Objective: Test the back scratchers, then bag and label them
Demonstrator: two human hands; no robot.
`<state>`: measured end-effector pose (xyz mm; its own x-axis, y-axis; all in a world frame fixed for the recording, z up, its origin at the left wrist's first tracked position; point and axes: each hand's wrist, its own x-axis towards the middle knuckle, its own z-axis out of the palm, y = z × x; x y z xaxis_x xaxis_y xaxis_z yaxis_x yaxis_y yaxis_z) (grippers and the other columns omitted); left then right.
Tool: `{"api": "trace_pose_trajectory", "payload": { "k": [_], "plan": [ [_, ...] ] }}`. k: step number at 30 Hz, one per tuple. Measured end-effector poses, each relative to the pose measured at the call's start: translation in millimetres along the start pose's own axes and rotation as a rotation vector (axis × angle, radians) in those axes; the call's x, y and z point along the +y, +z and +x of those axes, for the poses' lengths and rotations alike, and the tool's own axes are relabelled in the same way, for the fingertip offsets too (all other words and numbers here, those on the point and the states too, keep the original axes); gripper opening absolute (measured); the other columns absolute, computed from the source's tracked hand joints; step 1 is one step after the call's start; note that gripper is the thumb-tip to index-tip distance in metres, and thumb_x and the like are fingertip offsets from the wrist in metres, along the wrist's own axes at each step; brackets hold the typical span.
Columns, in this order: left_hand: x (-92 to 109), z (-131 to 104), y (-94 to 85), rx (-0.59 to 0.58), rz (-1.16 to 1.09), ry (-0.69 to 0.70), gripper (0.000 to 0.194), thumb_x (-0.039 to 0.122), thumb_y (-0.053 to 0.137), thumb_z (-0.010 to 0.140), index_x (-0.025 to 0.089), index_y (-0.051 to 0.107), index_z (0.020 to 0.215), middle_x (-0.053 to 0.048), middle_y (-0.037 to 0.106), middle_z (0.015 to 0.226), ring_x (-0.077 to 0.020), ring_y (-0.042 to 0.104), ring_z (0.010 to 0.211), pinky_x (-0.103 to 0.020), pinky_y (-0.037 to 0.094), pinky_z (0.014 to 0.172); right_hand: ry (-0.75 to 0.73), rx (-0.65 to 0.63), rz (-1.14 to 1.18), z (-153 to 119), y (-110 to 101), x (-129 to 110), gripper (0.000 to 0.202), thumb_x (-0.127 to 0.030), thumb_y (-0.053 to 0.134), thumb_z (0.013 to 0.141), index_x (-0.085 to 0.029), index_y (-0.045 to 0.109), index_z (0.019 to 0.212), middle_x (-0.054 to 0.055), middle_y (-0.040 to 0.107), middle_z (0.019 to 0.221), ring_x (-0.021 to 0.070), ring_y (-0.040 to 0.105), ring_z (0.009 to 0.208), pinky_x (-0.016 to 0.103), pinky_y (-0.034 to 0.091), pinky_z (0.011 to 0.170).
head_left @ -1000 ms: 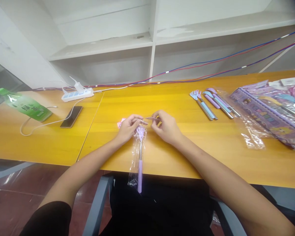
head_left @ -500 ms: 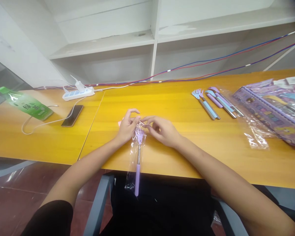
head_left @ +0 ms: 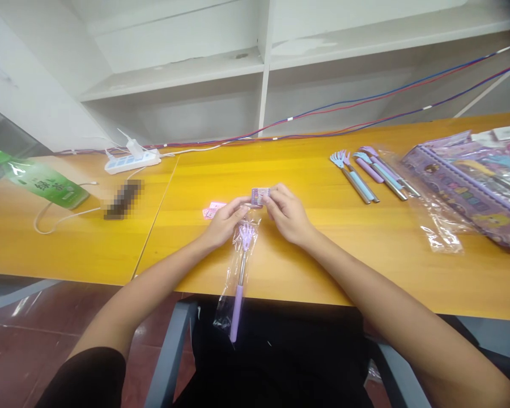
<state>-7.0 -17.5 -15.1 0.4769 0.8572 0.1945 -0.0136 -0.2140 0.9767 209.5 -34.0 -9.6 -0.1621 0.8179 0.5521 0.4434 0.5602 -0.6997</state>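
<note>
A purple back scratcher with a shiny metal shaft lies in a clear plastic bag, its handle end reaching past the table's front edge. My left hand is closed at the top of this bag, thumb and index finger pinched together above the scratcher's claw. Between my two hands is a small printed card; my right hand grips its right side with thumb and fingers. The left fingertips meet its left edge. Small pink cards rest on the table just behind my left hand.
Several blue and purple back scratchers lie at the back right, beside a purple printed box of packed items and a loose clear bag. Leftward are a green bottle, a power strip and a blurred-out dark object.
The small card now shows its printed face upright between my hands. My left fingers have straightened and closed, uncovering the pink cards. The bagged scratcher's claw has shifted slightly right.
</note>
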Motion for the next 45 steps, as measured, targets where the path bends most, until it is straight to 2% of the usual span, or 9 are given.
{"api": "trace_pose_trajectory", "payload": {
  "k": [3, 5, 8, 13, 20, 24, 28, 39, 45],
  "plan": [
    [-4, 0, -0.3, 0.017, -0.169, -0.093, 0.05, 0.057, 0.069, 0.098, 0.022, 0.073, 0.133, -0.013, 0.077, 0.127, -0.0279, 0.071, 0.115, -0.043, 0.054, 0.101, 0.019, 0.001, -0.021, -1, 2, 10, 0.037, -0.05, 0.05, 0.11, -0.024, 0.057, 0.085, 0.005, 0.059, 0.088, 0.0216, 0.057, 0.082, 0.038, 0.048, 0.077],
    [-5, 1, 0.0, 0.015, -0.293, -0.142, 0.051, 0.057, 0.07, 0.096, 0.021, 0.074, 0.131, -0.013, 0.078, 0.122, -0.0271, 0.073, 0.107, -0.043, 0.057, 0.096, 0.051, 0.01, 0.004, -2, 3, 17, 0.025, -0.049, 0.057, 0.107, -0.024, 0.061, 0.105, 0.005, 0.064, 0.093, 0.0212, 0.059, 0.079, 0.037, 0.05, 0.074],
    [-1, 2, 1.6, 0.02, -0.407, -0.166, 0.049, 0.057, 0.072, 0.094, 0.02, 0.078, 0.125, -0.014, 0.077, 0.127, -0.0269, 0.074, 0.104, -0.044, 0.059, 0.094, 0.069, -0.006, 0.018, -3, 2, 24, 0.029, -0.042, 0.061, 0.106, -0.024, 0.059, 0.128, 0.006, 0.07, 0.1, 0.0213, 0.062, 0.079, 0.036, 0.053, 0.073],
    [7, 3, 4.3, 0.002, -0.5, -0.202, 0.051, 0.06, 0.072, 0.092, 0.019, 0.08, 0.12, -0.015, 0.079, 0.127, -0.0316, 0.074, 0.112, -0.048, 0.057, 0.1, -0.071, -0.078, -0.134, 0, -5, 22, 0.033, -0.034, 0.05, 0.11, -0.025, 0.065, 0.138, 0.01, 0.071, 0.107, 0.0249, 0.067, 0.096, 0.04, 0.055, 0.089],
    [7, 4, 2.6, 0.004, -0.553, -0.256, 0.05, 0.059, 0.069, 0.091, 0.017, 0.081, 0.116, -0.015, 0.079, 0.129, -0.0345, 0.07, 0.127, -0.049, 0.052, 0.111, -0.116, -0.138, -0.131, -2, -3, 22, 0.042, -0.032, 0.051, 0.109, -0.03, 0.061, 0.15, 0.009, 0.068, 0.106, 0.0248, 0.066, 0.095, 0.042, 0.056, 0.091],
    [8, 5, 0.9, 0.003, -0.552, -0.274, 0.053, 0.061, 0.065, 0.091, 0.016, 0.08, 0.114, -0.017, 0.079, 0.128, -0.0358, 0.07, 0.128, -0.05, 0.054, 0.108, 0.001, -0.136, -0.08, -3, -2, 25, 0.033, -0.032, 0.062, 0.104, -0.025, 0.062, 0.136, 0.007, 0.072, 0.1, 0.0211, 0.062, 0.077, 0.037, 0.054, 0.077],
    [8, 4, 0.8, -0.013, -0.547, -0.284, 0.055, 0.063, 0.064, 0.092, 0.016, 0.079, 0.116, -0.018, 0.078, 0.127, -0.0359, 0.071, 0.125, -0.051, 0.055, 0.106, -0.034, -0.134, -0.118, -1, -5, 23, 0.013, -0.031, 0.063, 0.103, -0.024, 0.065, 0.114, 0.007, 0.073, 0.1, 0.0208, 0.063, 0.079, 0.036, 0.053, 0.078],
    [11, 2, 0.5, -0.058, -0.529, -0.292, 0.06, 0.064, 0.062, 0.093, 0.014, 0.079, 0.123, -0.018, 0.079, 0.125, -0.0326, 0.073, 0.117, -0.045, 0.053, 0.101, -0.178, -0.199, -0.13, -3, -11, 8, 0.025, -0.031, 0.055, 0.109, -0.027, 0.076, 0.121, 0.007, 0.064, 0.102, 0.0192, 0.06, 0.08, 0.037, 0.051, 0.076],
    [9, 2, 2.1, -0.052, -0.537, -0.274, 0.057, 0.063, 0.062, 0.093, 0.016, 0.08, 0.121, -0.017, 0.078, 0.13, -0.0316, 0.071, 0.12, -0.045, 0.052, 0.105, -0.213, -0.21, -0.087, -5, -11, 3, 0.023, -0.032, 0.059, 0.106, -0.028, 0.079, 0.116, 0.008, 0.056, 0.105, 0.0186, 0.056, 0.08, 0.036, 0.051, 0.071]
  ]
}}
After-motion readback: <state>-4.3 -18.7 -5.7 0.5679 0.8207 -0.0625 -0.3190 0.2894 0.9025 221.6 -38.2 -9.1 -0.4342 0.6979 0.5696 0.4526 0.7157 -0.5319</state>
